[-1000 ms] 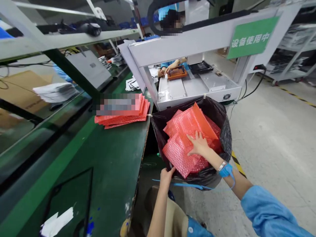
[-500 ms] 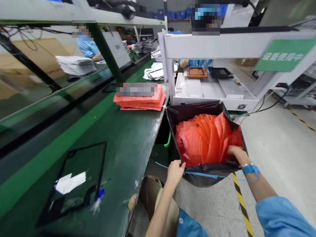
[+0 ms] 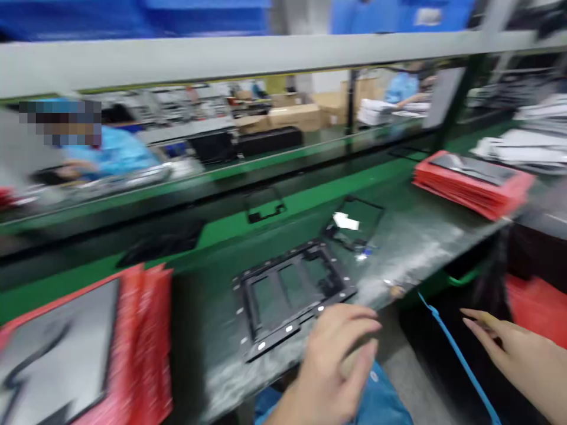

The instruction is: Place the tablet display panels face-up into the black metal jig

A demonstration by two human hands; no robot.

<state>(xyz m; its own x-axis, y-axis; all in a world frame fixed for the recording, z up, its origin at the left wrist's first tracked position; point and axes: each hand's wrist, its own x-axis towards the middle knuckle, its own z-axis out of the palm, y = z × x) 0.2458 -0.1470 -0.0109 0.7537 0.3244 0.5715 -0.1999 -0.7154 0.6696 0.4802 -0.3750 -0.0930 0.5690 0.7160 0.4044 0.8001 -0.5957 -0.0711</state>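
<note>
A long green desk (image 3: 283, 206) runs across a blurred factory line, seen from the head camera as it swings. Above the desk, a grey shelf beam (image 3: 266, 56) spans the view, with blue bins (image 3: 133, 12) on top. Behind the desk, a person in a blue coat (image 3: 106, 154) works at the far side, and another blue sleeve (image 3: 401, 88) shows farther back beside cardboard boxes (image 3: 292, 115).

At the near left end of the desk lies a stack of red bubble bags (image 3: 146, 348) with a dark panel (image 3: 57, 348) on top. A second red stack (image 3: 473, 186) sits at the right end of the desk, also topped by a dark panel. White sheets (image 3: 527, 150) pile up beyond it.

On the desk's near edge rests a black frame (image 3: 290, 295), flat, with small white dots along its border. Just beyond it lies a thinner black frame (image 3: 354, 230) carrying a white slip (image 3: 345, 222).

The left hand (image 3: 336, 366) hangs loosely curled at the desk's near edge, just beside the black frame, its grip empty. The right hand (image 3: 518, 354) is off the right of the desk, fingers spread, grip wide and holding nothing, near red bags in a dark bin (image 3: 535, 301). A blue cord (image 3: 456, 354) trails between the hands.
</note>
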